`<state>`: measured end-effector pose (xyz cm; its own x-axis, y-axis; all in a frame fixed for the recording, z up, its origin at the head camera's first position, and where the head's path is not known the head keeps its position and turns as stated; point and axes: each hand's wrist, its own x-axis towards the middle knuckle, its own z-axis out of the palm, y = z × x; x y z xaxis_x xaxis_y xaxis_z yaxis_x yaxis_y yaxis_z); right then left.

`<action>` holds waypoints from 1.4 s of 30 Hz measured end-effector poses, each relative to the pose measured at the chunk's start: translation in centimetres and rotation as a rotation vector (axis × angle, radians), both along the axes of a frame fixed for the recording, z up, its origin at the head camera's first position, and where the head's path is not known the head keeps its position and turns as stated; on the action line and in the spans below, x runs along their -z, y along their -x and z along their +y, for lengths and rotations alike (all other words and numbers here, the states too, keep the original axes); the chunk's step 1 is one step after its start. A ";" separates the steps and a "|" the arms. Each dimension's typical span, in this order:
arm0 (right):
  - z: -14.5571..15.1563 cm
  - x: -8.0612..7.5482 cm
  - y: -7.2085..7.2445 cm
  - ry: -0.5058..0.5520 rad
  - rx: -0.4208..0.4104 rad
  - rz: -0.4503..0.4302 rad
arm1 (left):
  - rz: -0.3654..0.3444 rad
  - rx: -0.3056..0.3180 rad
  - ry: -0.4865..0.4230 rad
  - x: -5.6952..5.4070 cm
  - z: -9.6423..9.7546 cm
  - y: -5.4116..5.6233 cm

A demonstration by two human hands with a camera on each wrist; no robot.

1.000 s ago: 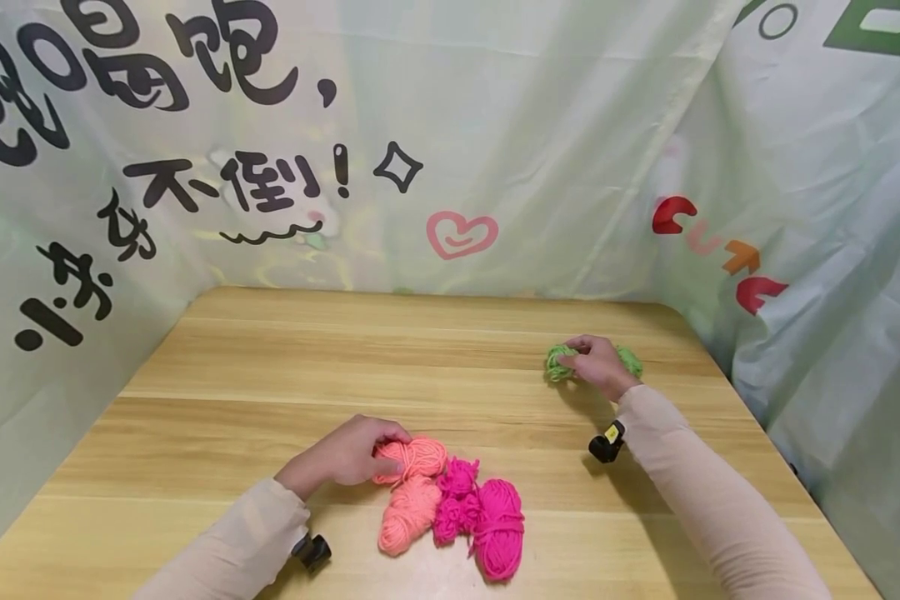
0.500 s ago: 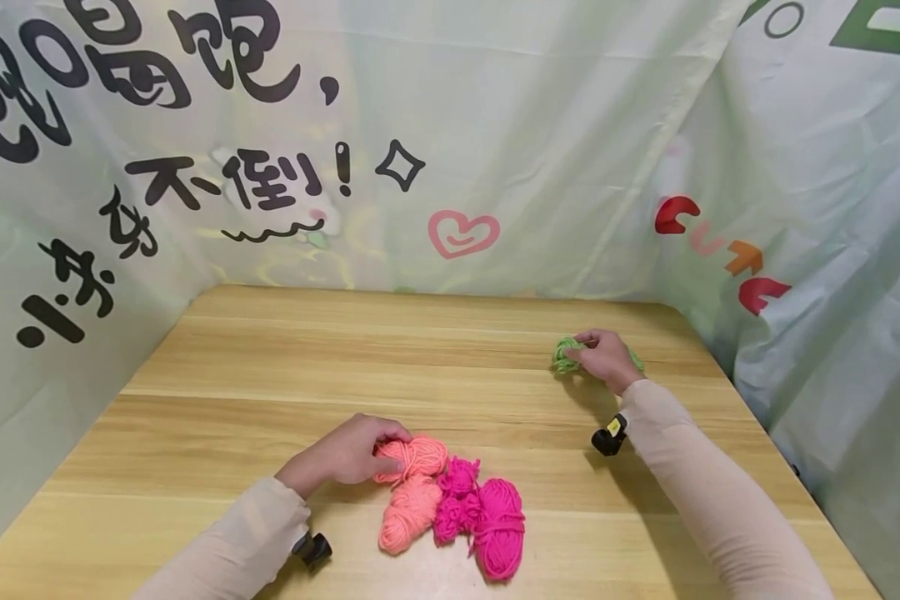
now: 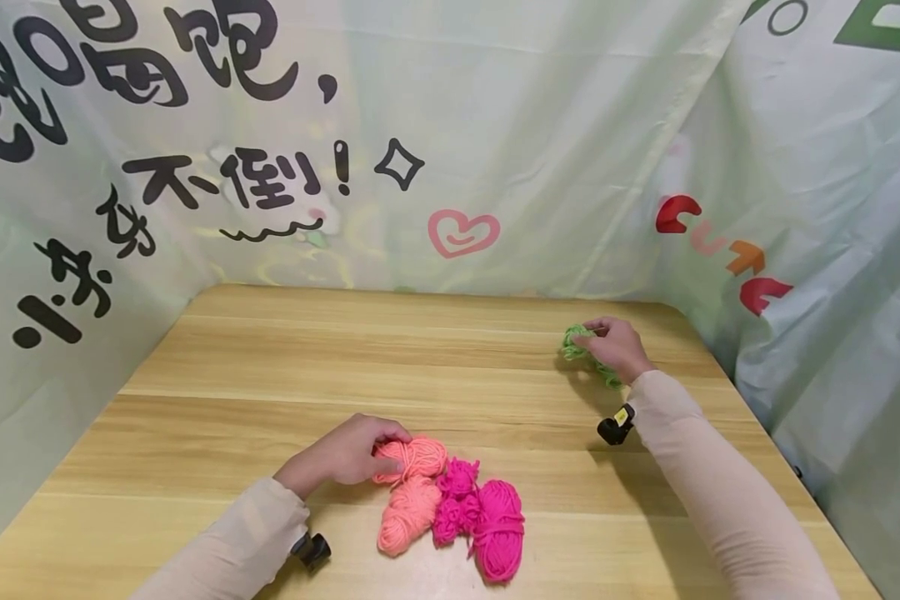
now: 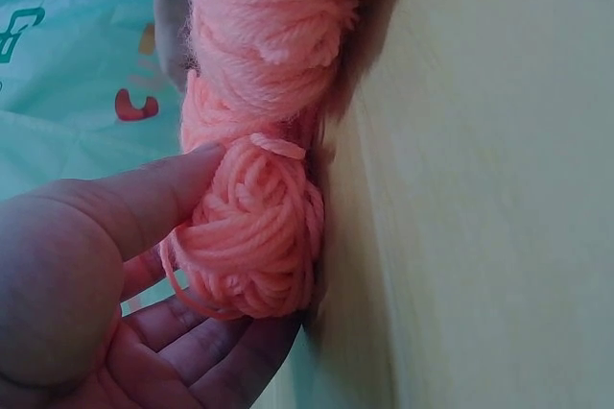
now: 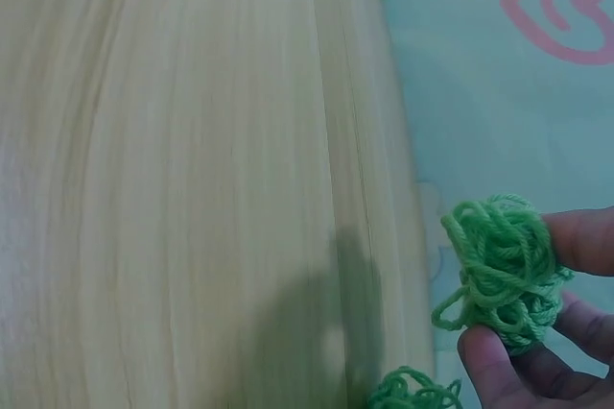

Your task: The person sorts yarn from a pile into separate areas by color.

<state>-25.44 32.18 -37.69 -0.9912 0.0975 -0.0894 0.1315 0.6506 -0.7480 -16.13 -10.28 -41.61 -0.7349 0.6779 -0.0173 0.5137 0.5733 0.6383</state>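
Observation:
At the front of the table, my left hand point(image 3: 348, 450) grips the upper of two coral yarn bundles point(image 3: 420, 457), thumb on one side and fingers curled on the other. The lower coral bundle point(image 3: 407, 515) lies against it, touching a knotted magenta yarn bundle point(image 3: 457, 508). Beside that lies an oblong magenta skein point(image 3: 499, 533). Toward the back right, my right hand point(image 3: 617, 346) pinches a loopy green yarn bundle point(image 5: 504, 270) between thumb and fingers, seemingly above the tabletop. Another green yarn piece point(image 5: 414, 392) shows below the hand, partly hidden; whether the two are joined I cannot tell.
The wooden table point(image 3: 285, 350) has printed cloth point(image 3: 540, 150) hanging along its back and both sides. A small black wrist camera point(image 3: 617, 425) sits under the right wrist, and a second black camera point(image 3: 312, 552) under the left.
My right hand has moved slightly back and to the right with the green yarn bundle. More of the other green piece now shows beneath it. The left hand and the pink yarns stay put.

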 end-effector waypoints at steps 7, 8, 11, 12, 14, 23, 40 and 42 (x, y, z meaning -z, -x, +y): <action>0.4 0.3 -0.3 -0.059 -0.006 0.012 | -0.002 0.007 -0.006 0.0 0.0 0.1; 0.4 0.5 -0.3 -0.076 -0.008 0.014 | -0.003 0.007 -0.007 0.0 0.0 0.1; 0.6 0.9 -0.3 -0.128 -0.016 0.029 | -0.002 0.005 -0.006 0.0 0.0 0.0; 0.6 1.0 -0.3 -0.147 -0.022 0.036 | -0.001 0.004 -0.004 0.0 0.0 0.0; 0.5 1.2 -0.4 -0.187 -0.033 0.053 | 0.002 0.003 -0.003 0.0 0.0 0.0; 0.1 1.8 -0.8 -0.316 -0.064 0.109 | 0.008 0.005 -0.004 -0.1 0.0 0.0; 0.3 2.6 -0.4 -0.409 -0.102 0.137 | -0.005 -0.002 0.001 0.1 0.0 0.0; 0.3 2.6 -0.4 -0.408 -0.100 0.131 | -0.002 -0.004 0.006 0.1 0.1 -0.1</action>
